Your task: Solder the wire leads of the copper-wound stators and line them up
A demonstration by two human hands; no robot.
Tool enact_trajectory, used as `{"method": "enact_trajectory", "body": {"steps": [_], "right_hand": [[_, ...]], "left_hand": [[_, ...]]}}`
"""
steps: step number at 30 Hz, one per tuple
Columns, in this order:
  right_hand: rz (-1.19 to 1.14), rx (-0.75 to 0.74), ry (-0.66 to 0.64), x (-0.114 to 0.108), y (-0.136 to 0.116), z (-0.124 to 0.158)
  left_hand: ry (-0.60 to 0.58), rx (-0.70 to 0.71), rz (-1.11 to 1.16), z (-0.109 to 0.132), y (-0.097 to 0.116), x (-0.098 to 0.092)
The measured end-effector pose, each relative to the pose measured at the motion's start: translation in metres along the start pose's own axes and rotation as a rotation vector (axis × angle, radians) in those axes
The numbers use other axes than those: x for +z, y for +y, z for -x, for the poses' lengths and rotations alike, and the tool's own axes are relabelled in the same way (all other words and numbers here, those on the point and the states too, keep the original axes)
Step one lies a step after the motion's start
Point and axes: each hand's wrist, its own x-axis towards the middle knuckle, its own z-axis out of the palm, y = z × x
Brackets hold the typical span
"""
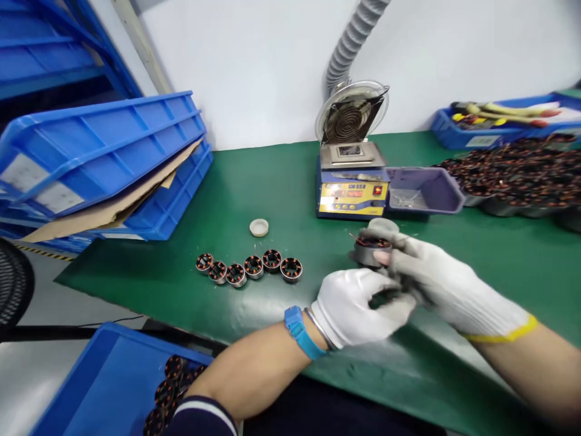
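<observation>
My right hand (436, 278), in a white knit glove with a yellow cuff, is closed on a motor stator (373, 251), a grey ring with copper windings and loose wire ends. Blur hides the exact grip. Just below it, my left hand (363, 306), gloved in white, has its thumb and fingers curled together close to the right fingers. What lies between them, if anything, is hidden. A round white dish (384, 226) shows partly behind the stator. Left of my hands, several more stators (236, 275) stand in an uneven row on the green table.
A solder pot (351, 188) with a raised cover stands at the back, a purple tray (426, 191) beside it. Many stators (521, 175) are piled at right. Blue crates (113, 151) fill the left; a blue bin (109, 363) sits below. A white lid (259, 227) lies mid-table.
</observation>
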Motion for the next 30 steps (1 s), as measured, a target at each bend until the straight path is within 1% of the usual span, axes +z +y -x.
{"method": "enact_trajectory", "body": {"steps": [2, 3, 4, 7, 11, 14, 17, 20, 22, 24, 27, 30], "right_hand": [[-0.338, 0.146, -0.024, 0.010, 0.005, 0.009], [-0.459, 0.217, -0.012, 0.012, 0.004, 0.012], [-0.528, 0.262, 0.013, 0.013, 0.003, 0.014], [-0.598, 0.328, 0.074, 0.009, -0.003, 0.022], [-0.636, 0.326, 0.080, 0.004, 0.001, 0.032], [-0.677, 0.294, 0.078, 0.005, 0.010, 0.035], [-0.714, 0.257, 0.073, 0.006, 0.019, 0.034], [-0.715, 0.222, 0.062, 0.005, 0.025, 0.031], [-0.669, 0.197, 0.066, 0.005, 0.026, 0.030], [-0.575, 0.172, 0.114, 0.005, 0.026, 0.030], [-0.386, 0.128, 0.220, 0.006, 0.026, 0.033], [-0.230, 0.060, 0.267, 0.008, 0.026, 0.038]], "left_hand": [[-0.053, 0.000, -0.016, 0.007, 0.008, 0.000], [-0.080, -0.014, -0.032, 0.010, 0.011, 0.000], [-0.100, -0.032, -0.045, 0.013, 0.013, 0.001], [-0.102, -0.086, -0.065, 0.017, 0.016, 0.002], [-0.022, -0.139, -0.008, 0.015, 0.013, 0.003], [0.021, -0.209, 0.079, 0.012, 0.011, 0.004], [0.073, -0.283, 0.238, 0.009, 0.014, 0.003], [0.131, -0.375, 0.453, 0.005, 0.020, 0.000], [0.151, -0.444, 0.545, 0.001, 0.022, -0.001], [0.158, -0.509, 0.578, -0.002, 0.023, -0.003], [0.173, -0.587, 0.610, -0.004, 0.021, -0.005], [0.159, -0.642, 0.681, -0.006, 0.021, -0.004]]}}
